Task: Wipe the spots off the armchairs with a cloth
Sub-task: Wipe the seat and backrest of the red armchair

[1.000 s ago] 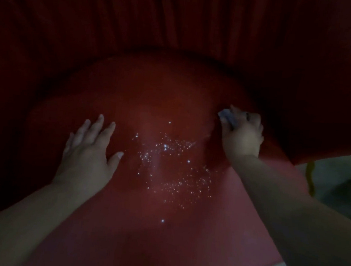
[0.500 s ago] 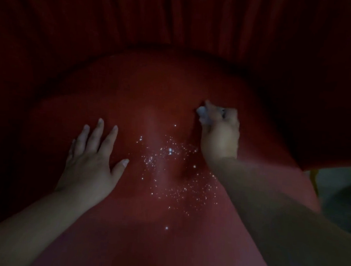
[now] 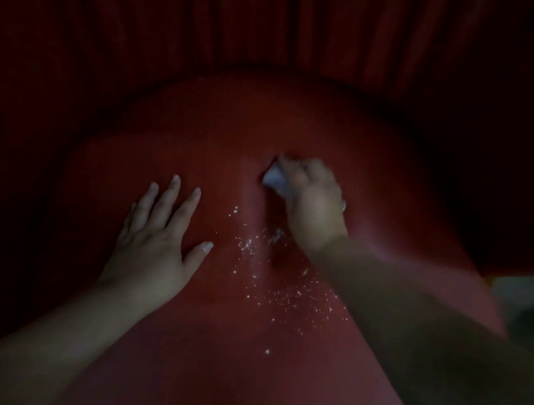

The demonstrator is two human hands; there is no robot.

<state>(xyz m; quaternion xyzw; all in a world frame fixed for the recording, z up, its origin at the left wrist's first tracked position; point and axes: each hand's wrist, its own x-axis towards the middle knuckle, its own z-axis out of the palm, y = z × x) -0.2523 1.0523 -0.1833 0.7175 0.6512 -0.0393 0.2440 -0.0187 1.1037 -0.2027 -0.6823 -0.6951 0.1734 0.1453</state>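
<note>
Right hand (image 3: 315,203) bunches the cloth (image 3: 274,177) tight on the seat (image 3: 374,179), above the spots (image 3: 284,284); left hand (image 3: 155,241) presses flat, fingers spread (holding nothing). Risk: a dragged wad smears specks into fabric.

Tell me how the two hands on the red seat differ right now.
The left hand lies flat with fingers spread and holds nothing; the right hand is curled round a pale cloth. The left hand is sharp, the right hand blurred. Both are on the red seat beside the white spots.
</note>
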